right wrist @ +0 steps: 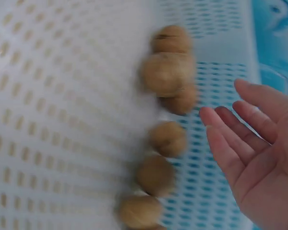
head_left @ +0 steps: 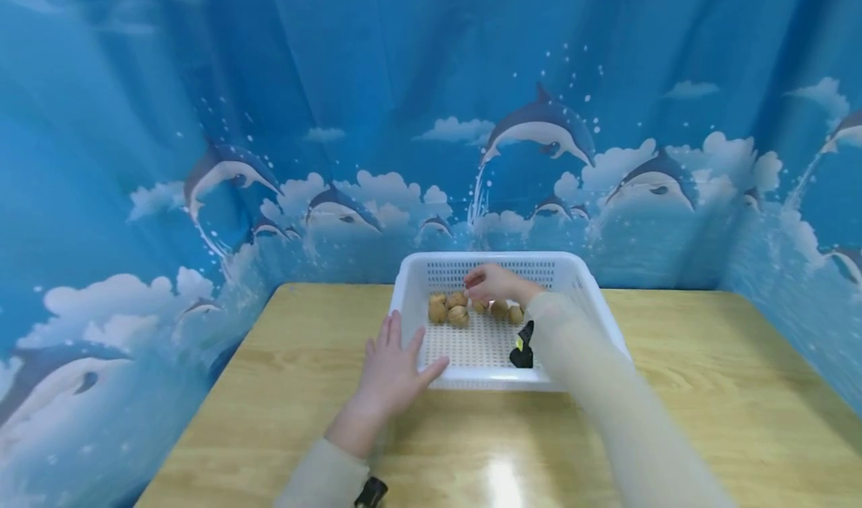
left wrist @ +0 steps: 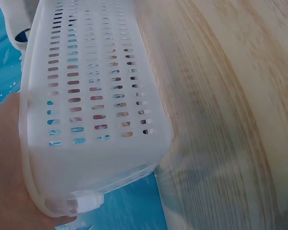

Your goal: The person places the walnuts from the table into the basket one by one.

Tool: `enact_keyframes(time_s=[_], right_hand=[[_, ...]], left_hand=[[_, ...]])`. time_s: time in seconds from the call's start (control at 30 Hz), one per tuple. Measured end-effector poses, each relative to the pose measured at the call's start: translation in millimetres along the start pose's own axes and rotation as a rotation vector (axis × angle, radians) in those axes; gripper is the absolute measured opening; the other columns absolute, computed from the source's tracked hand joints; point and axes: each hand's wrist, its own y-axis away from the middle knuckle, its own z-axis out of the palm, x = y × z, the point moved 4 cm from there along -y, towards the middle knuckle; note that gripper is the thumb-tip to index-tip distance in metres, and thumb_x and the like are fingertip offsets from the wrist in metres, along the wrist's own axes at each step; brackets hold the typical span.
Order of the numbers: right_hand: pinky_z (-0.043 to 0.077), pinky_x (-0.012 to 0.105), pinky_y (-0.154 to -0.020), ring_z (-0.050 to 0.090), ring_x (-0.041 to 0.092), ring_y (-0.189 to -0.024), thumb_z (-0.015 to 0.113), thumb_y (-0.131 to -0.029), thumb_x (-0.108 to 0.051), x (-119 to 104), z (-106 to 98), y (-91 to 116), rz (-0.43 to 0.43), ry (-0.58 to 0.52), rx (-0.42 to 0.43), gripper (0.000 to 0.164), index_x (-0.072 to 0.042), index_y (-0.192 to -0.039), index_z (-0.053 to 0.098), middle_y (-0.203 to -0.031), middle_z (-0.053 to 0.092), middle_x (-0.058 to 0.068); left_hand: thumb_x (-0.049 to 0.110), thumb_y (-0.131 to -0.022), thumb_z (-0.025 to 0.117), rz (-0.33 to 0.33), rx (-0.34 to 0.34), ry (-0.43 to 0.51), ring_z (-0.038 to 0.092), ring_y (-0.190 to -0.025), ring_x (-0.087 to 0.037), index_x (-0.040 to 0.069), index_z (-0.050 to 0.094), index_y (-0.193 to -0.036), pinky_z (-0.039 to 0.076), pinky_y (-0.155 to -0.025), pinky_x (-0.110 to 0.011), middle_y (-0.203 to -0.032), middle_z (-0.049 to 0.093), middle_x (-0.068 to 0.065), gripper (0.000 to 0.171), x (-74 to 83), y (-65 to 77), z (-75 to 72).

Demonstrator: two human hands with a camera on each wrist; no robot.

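A white plastic basket (head_left: 488, 374) with slotted walls stands on the wooden table, holding several walnuts (head_left: 458, 316). The walnuts lie in an uneven row toward its far side, bunched at the left. My left hand (head_left: 390, 369) rests at the basket's near left corner with its fingers spread. In the left wrist view, part of that hand (left wrist: 7, 167) lies along the rim. Inside the basket, my right hand (head_left: 500, 282) is over the far side. The right wrist view shows its fingers loosely bent beside the walnuts (right wrist: 165, 74), with nothing held in them.
The wooden table (head_left: 283, 388) extends on both sides of the basket. Behind it hangs a blue curtain (head_left: 404, 119) printed with dolphins and clouds. A black wrist device (head_left: 521, 355) sits on the right arm, over the basket.
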Motion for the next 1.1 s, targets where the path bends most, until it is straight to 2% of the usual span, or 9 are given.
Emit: enact_keyframes(time_s=[0.1, 0.3, 0.4, 0.5, 0.67, 0.8, 0.9, 1.0, 1.1], right_hand=[[0.045, 0.043, -0.095, 0.052, 0.028, -0.116, 0.058, -0.093, -0.020, -9, -24, 13, -0.029, -0.042, 0.006, 0.049, -0.001, -0.136, 0.044, -0.131, 0.051, 0.015], [0.038, 0.047, -0.101, 0.043, 0.031, -0.125, 0.058, -0.093, -0.029, -21, -62, 49, -0.062, -0.095, 0.006, 0.058, -0.003, -0.141, 0.038, -0.138, 0.045, 0.015], [0.038, 0.047, -0.101, 0.042, 0.031, -0.126, 0.058, -0.092, -0.036, -18, -73, 71, -0.071, -0.068, 0.035, 0.061, -0.005, -0.141, 0.038, -0.139, 0.043, 0.015], [0.037, 0.050, -0.101, 0.041, 0.034, -0.126, 0.057, -0.092, -0.039, -9, -78, 96, -0.086, 0.009, 0.083, 0.062, -0.003, -0.139, 0.040, -0.138, 0.043, 0.019], [0.034, 0.057, -0.099, 0.036, 0.043, -0.127, 0.057, -0.091, -0.041, 20, -74, 144, -0.075, 0.178, 0.207, 0.069, 0.004, -0.139, 0.036, -0.139, 0.038, 0.026], [0.035, 0.064, -0.093, 0.030, 0.050, -0.126, 0.060, -0.089, -0.044, 45, -66, 181, -0.055, 0.220, 0.285, 0.081, 0.006, -0.143, 0.026, -0.142, 0.029, 0.031], [0.032, 0.070, -0.089, 0.024, 0.055, -0.126, 0.066, -0.086, -0.037, 61, -55, 203, -0.105, 0.179, 0.276, 0.087, 0.006, -0.144, 0.017, -0.142, 0.022, 0.035], [0.022, 0.074, -0.091, 0.013, 0.059, -0.127, 0.071, -0.082, -0.033, 75, -41, 221, -0.118, 0.164, 0.245, 0.100, 0.010, -0.144, 0.006, -0.144, 0.010, 0.039], [0.014, 0.074, -0.095, 0.006, 0.060, -0.127, 0.075, -0.076, -0.038, 85, -27, 233, -0.086, 0.219, 0.256, 0.111, 0.015, -0.142, 0.003, -0.143, 0.004, 0.042]], left_hand=[[0.068, -0.086, 0.042, 0.004, 0.013, 0.007, 0.003, -0.139, -0.039, 0.013, 0.038, -0.143, 0.011, -0.105, -0.064, -0.153, 0.005, -0.023, 0.079, -0.9, -4.9, -2.5], [0.072, -0.084, 0.038, 0.000, 0.013, -0.008, 0.001, -0.140, -0.038, 0.014, 0.033, -0.146, 0.007, -0.106, -0.064, -0.153, 0.003, -0.022, 0.084, -5.8, -18.7, -9.9], [0.072, -0.084, 0.038, 0.000, 0.011, -0.008, 0.001, -0.140, -0.037, 0.015, 0.031, -0.147, 0.005, -0.106, -0.063, -0.153, 0.003, -0.022, 0.084, -6.6, -24.7, -12.1], [0.073, -0.084, 0.038, -0.010, -0.011, 0.001, -0.001, -0.140, -0.036, 0.018, 0.028, -0.148, 0.004, -0.106, -0.062, -0.154, 0.002, -0.021, 0.085, -6.7, -28.9, -10.9], [0.073, -0.084, 0.036, -0.020, -0.028, 0.017, -0.002, -0.140, -0.035, 0.019, 0.025, -0.149, 0.003, -0.107, -0.061, -0.154, 0.001, -0.020, 0.085, -6.5, -33.8, -7.0], [0.073, -0.084, 0.035, -0.013, -0.030, 0.025, -0.003, -0.140, -0.035, 0.019, 0.025, -0.149, 0.005, -0.107, -0.061, -0.154, 0.000, -0.019, 0.085, -5.6, -36.6, -5.7], [0.071, -0.085, 0.038, -0.002, -0.036, 0.040, -0.003, -0.140, -0.036, 0.019, 0.025, -0.149, 0.005, -0.107, -0.062, -0.154, 0.000, -0.020, 0.084, -6.8, -36.2, -5.3], [0.068, -0.086, 0.043, 0.004, -0.038, 0.045, -0.004, -0.140, -0.036, 0.020, 0.023, -0.149, 0.004, -0.106, -0.063, -0.154, 0.000, -0.019, 0.082, -10.9, -34.3, -4.7], [0.066, -0.085, 0.047, 0.018, -0.010, 0.030, -0.001, -0.139, -0.038, 0.021, 0.023, -0.149, 0.004, -0.105, -0.066, -0.154, 0.002, -0.020, 0.082, -18.4, -28.9, -7.0]])
